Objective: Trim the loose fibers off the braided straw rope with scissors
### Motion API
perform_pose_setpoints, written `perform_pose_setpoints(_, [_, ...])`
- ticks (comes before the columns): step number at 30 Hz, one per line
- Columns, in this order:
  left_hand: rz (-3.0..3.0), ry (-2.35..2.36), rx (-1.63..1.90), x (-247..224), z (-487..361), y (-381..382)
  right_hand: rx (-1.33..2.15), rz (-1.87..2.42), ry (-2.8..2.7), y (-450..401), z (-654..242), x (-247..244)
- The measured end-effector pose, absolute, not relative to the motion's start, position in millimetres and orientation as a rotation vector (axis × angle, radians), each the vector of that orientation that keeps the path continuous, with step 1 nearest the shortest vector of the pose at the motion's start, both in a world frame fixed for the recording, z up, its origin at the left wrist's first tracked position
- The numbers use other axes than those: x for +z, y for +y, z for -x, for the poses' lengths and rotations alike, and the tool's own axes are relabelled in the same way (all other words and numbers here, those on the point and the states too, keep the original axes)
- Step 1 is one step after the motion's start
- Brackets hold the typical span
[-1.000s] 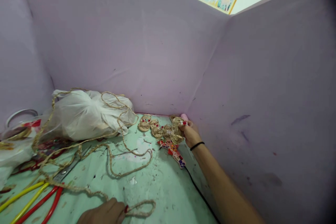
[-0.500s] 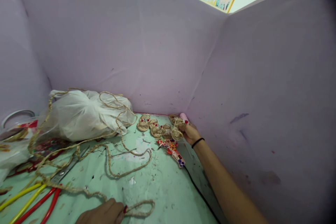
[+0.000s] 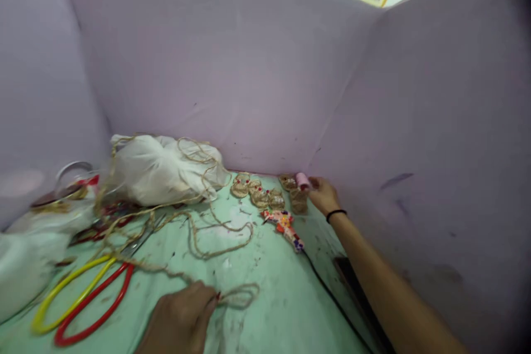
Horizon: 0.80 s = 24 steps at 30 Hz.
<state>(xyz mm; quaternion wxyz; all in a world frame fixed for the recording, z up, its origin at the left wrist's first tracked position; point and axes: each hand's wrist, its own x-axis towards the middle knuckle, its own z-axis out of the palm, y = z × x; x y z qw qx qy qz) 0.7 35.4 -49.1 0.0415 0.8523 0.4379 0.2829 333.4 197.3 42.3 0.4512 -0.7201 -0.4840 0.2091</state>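
Observation:
My left hand (image 3: 180, 315) is closed on a braided jute cord (image 3: 166, 271), and a small loop (image 3: 243, 295) of it sticks out past the fingers. Something red shows at the fingertips, where the loop begins. At the far right corner my right hand (image 3: 324, 197), with a black band at the wrist, has its fingers curled at the end of a pink spool of thread (image 3: 302, 181). Just below the spool is a coiled twine piece (image 3: 298, 202), blurred. More twine pieces with red beads (image 3: 260, 197) lie in a row to its left.
A decorated glue gun (image 3: 285, 227) lies mid-table, its black cord (image 3: 327, 290) running toward me. Large scissors with yellow and red handles (image 3: 102, 318) rest at left. Behind them sit a white plastic bag (image 3: 166, 171) and a tape ring (image 3: 72, 168). Lilac walls (image 3: 228, 66) enclose the table.
The view has swung left, so everything sits farther right. My right hand has drawn slightly away from the coiled twine piece, and the pink spool shows more fully. My left hand still grips the cord.

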Motion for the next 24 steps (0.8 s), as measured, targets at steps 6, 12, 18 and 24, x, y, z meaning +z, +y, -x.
perform_pose_setpoints(6, [-2.312,1.49,0.939,-34,-1,28,0.888,1.378,-1.299,102,-230,33])
perform_pose_setpoints(12, [-2.347,1.532,1.056,-34,-1,17,1.239,1.281,-1.003,24,-168,-20])
perform_pose_setpoints(18, [-2.436,1.436,0.938,-36,-2,16,0.576,1.216,-1.63,15,-175,-26])
perform_pose_setpoints(24, [-2.454,1.312,0.848,-34,-5,17,0.215,1.152,-2.078,12,-174,-24])
